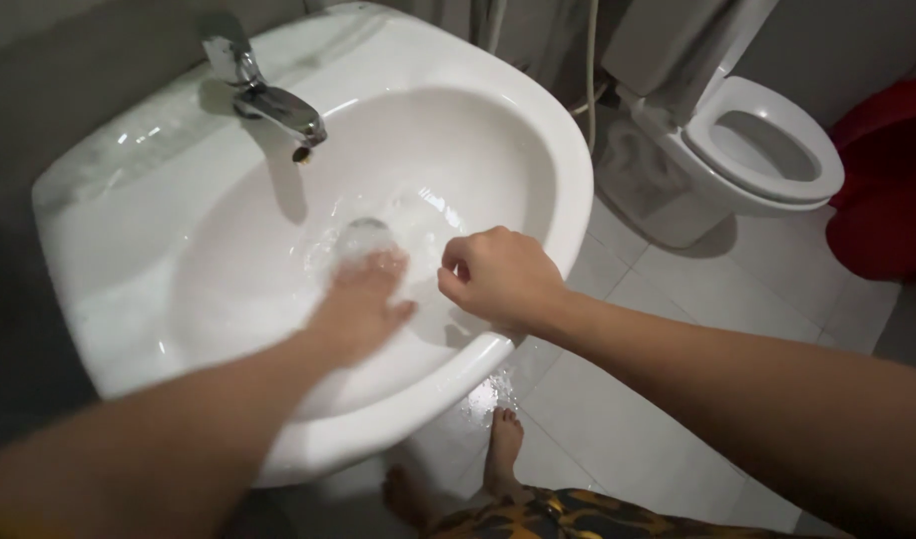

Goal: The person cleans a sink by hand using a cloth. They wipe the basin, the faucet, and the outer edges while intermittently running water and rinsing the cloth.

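Note:
My left hand (pixel 361 302) reaches into the bowl of a white sink (pixel 538 130), fingers spread and blurred, lying flat near the drain (pixel 363 237) where water pools. My right hand (pixel 498 277) hovers over the sink's front right rim, curled into a loose fist with nothing visible in it. A chrome tap (pixel 268 100) stands at the back left of the sink, its spout pointing over the bowl.
A white toilet (pixel 767 150) with its seat down stands to the right on pale floor tiles (pixel 658 429). A red bucket (pixel 887 190) sits at the far right. My bare feet (pixel 498 449) stand below the sink; water spots wet the floor there.

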